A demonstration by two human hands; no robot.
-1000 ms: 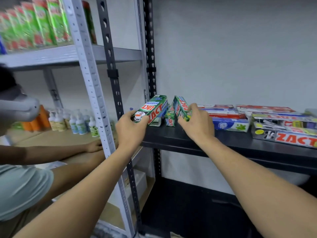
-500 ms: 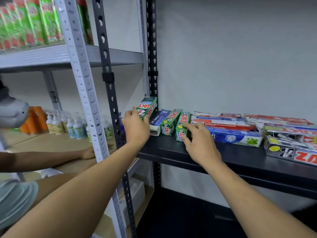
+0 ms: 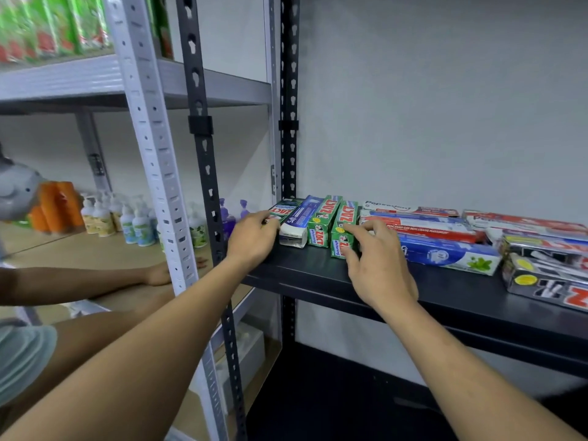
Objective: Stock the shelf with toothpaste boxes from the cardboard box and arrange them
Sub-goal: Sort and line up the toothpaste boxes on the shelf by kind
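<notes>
a second ago both hands held green boxes tilted up off the board; now those boxes lie flat in a row at the far left end of the black shelf (image 3: pixel 318 272); the left hand (image 3: pixel 253 238) has its fingers curled round the near end of the leftmost green zact box (image 3: pixel 284 209), which sits hard by the black upright; the right hand (image 3: pixel 380 268) pinches the near end of the right green zact box (image 3: pixel 345 222), forefinger on top and thumb below; between them lie a blue-and-white box (image 3: pixel 297 218) and a middle green zact box (image 3: pixel 323 218), side by side and touching.

in my judgement this batch is placed and the hands are only squaring the row; the near ends are not quite level, so a little nudging is left; the cardboard box is not in view, so how much stock is left cannot be told.

the shelf is dark and smooth, so boxes should slide readily; to the right lie stacked red pepsodent boxes (image 3: pixel 420 224), a blue box (image 3: pixel 445 253) and silver zact boxes (image 3: pixel 541 275), set lengthways; behind is a plain grey wall (image 3: pixel 445 106); on the left stands a pale grey rack (image 3: pixel 152 138) with small bottles (image 3: pixel 133 221), orange packs (image 3: pixel 57 202) and green packets (image 3: pixel 47 23) above; another person's hand (image 3: pixel 159 273) rests on its wooden board.
</notes>
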